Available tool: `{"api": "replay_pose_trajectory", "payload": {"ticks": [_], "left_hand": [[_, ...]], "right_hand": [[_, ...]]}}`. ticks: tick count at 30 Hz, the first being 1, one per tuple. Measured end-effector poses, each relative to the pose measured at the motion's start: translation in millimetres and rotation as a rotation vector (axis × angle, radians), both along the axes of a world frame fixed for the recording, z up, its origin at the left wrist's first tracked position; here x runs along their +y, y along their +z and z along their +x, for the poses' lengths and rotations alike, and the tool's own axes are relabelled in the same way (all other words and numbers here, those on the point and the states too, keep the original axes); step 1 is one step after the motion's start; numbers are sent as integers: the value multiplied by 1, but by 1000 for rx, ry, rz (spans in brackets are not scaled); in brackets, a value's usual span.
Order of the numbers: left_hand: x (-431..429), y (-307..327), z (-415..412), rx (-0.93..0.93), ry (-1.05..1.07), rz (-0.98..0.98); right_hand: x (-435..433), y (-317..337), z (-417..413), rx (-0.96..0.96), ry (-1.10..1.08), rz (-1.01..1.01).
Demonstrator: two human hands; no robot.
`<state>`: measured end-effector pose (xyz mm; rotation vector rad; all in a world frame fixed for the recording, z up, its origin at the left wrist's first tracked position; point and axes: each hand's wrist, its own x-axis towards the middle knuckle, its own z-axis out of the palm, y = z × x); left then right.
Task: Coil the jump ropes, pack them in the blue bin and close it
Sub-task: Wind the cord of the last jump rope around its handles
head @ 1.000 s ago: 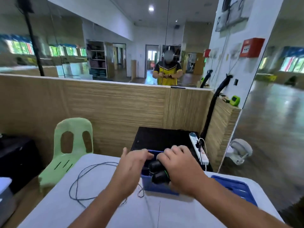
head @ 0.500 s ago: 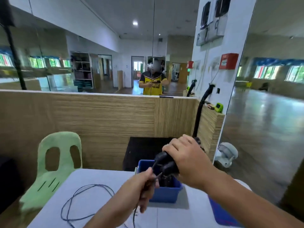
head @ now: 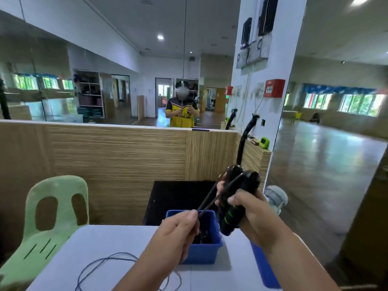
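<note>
Our right hand [head: 253,214] grips the two black handles [head: 236,198] of a jump rope, fingers curled tight round them, raised above the blue bin [head: 202,252]; our left hand [head: 178,229] pinches both strands of its black cord [head: 217,191] just over the bin's rim; bin sits on the white table [head: 94,244], dark stuff inside, can't tell what; a second rope, blue [head: 100,262], lies loose on the table left of the bin; blue lid [head: 264,268] right of it; green chair [head: 48,215] at left

Glossy plastic blue bin [head: 201,252], wood-grain partition [head: 117,156]
</note>
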<state>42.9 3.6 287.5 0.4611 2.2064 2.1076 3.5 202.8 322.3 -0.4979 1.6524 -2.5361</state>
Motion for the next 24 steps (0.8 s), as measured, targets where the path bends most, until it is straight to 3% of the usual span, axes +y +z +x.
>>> {"api": "replay_pose_trajectory", "payload": {"ticks": [3,7,16,24], "left_hand": [[10,-5,1,-16,31,7],[22,-11,3,-41,25,84],[29,-28,0,-18,13,75],[37,-50,-6,-193,-200,231]], "right_hand": [[-1,-1,-2,-74,105,-311],[-8,-8,-6,-71,183,-510],[-20,-12,-4,-62,129,-629],[-35,-10,1,-140,15,-793]]}}
